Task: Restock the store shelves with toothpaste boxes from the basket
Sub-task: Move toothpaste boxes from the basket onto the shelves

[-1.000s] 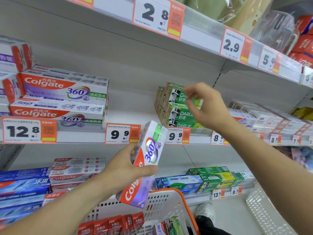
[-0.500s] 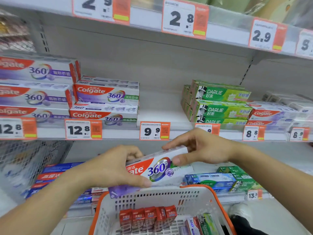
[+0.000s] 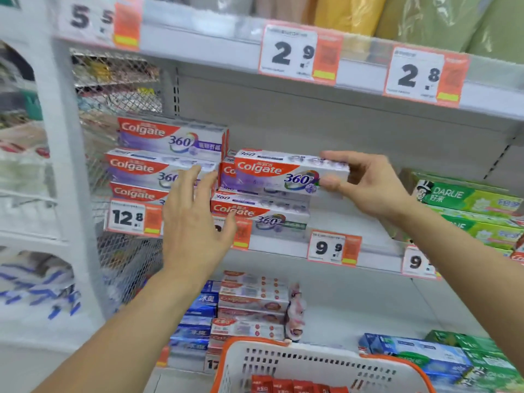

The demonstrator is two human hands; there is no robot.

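My right hand (image 3: pixel 368 185) grips the right end of a white, red and purple Colgate 360 box (image 3: pixel 280 174), held level over a short stack of the same boxes (image 3: pixel 261 217) on the middle shelf (image 3: pixel 377 259). My left hand (image 3: pixel 195 222) is open with its fingers spread, just left of the held box and in front of a taller Colgate stack (image 3: pixel 153 165). It holds nothing. The white basket with an orange rim (image 3: pixel 300 361) sits at the bottom, with red boxes (image 3: pixel 283 385) inside.
Green Darlie boxes (image 3: pixel 470 202) fill the shelf at right. Price tags 12.8 (image 3: pixel 127 218) and 9.9 (image 3: pixel 330 248) line the shelf edge. The lower shelf carries blue boxes (image 3: pixel 198 316) and red-white boxes (image 3: pixel 252 302). A white upright post (image 3: pixel 71 171) and wire mesh stand at left.
The Colgate box rose from just above the basket to the middle shelf's stack. My left hand let go of it and opened; my right hand kept hold. The view swung left.
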